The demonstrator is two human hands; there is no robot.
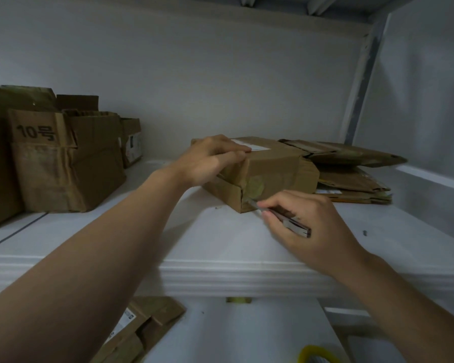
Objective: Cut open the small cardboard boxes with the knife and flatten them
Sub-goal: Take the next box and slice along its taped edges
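Both hands are engaged. The left hand [210, 159] clasps the top left edge of the small cardboard box [270, 166], fingers curled over it. The right hand [309, 226] grips the knife [282, 218], blade tip touching the box's near lower corner at the tape. The box sits mid-way along the white shelf [215, 244]. Just behind it, right: a pile of flattened boxes [351, 176]. Well apart, left: upright cartons [63, 163]. Below the shelf: more flattened cardboard [142, 328].

Small box [269, 166] on shelf [220, 239], upright boxes [63, 163] to its left, flattened stack [351, 176] right
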